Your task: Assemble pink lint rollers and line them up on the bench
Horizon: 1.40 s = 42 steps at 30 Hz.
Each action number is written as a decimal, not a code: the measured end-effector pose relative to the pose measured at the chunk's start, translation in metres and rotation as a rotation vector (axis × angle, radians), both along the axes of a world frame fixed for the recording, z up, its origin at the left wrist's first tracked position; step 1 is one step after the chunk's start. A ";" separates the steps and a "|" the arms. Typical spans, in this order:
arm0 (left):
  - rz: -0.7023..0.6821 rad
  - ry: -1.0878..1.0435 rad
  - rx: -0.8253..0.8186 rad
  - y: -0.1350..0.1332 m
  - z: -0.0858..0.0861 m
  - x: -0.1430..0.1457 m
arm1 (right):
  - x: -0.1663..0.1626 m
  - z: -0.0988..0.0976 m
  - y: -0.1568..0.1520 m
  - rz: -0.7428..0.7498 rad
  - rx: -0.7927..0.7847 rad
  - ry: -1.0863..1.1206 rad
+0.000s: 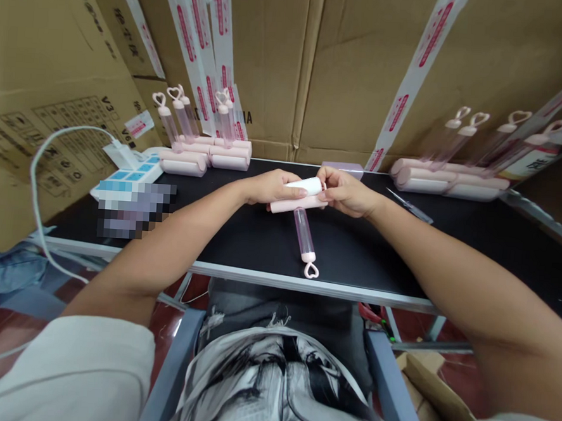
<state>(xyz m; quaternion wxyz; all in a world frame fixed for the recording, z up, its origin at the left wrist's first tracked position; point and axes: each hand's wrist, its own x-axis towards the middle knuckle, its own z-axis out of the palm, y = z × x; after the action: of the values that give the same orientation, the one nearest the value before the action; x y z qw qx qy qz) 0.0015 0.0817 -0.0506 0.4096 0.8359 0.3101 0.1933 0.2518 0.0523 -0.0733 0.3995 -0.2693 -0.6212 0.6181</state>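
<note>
Over the middle of the black table I hold a lint roller with a translucent handle [303,232] that points toward me and ends in a pink heart-shaped loop. Its white roll [306,186] shows above the pale pink cover [288,205]. My left hand [273,188] grips the left end, thumb lying along the white roll. At the right end, the fingers of my right hand [346,192] pinch the roll and cover edge. The fingers beneath the roller are partly hidden.
Several pink lint rollers stand at the back left [232,155] and back right [454,181]. A white-and-blue power strip [143,171] with a cable lies left. A thin pointed tool [409,205] lies right. Behind my right hand is a translucent purple block [344,168]. Cardboard [350,81] walls the back.
</note>
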 end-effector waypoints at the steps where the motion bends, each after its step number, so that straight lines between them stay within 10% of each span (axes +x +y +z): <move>1: 0.021 -0.007 0.008 0.000 -0.001 0.001 | 0.000 -0.001 0.002 0.003 0.002 0.013; 24: 0.547 -0.022 0.257 -0.002 -0.031 0.030 | -0.008 -0.020 0.026 -0.318 -0.070 -0.016; 29: 0.663 -0.139 0.030 0.009 -0.025 0.020 | -0.008 -0.022 0.024 -0.399 0.074 -0.225; 42: 0.363 -0.393 0.005 0.017 -0.017 -0.001 | 0.008 -0.020 0.020 -0.408 0.342 -0.237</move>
<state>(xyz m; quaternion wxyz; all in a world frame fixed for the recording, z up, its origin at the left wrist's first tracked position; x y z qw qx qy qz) 0.0005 0.0986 -0.0677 0.4186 0.7141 0.3689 0.4227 0.2602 0.0722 -0.0930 0.4798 -0.3878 -0.6918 0.3753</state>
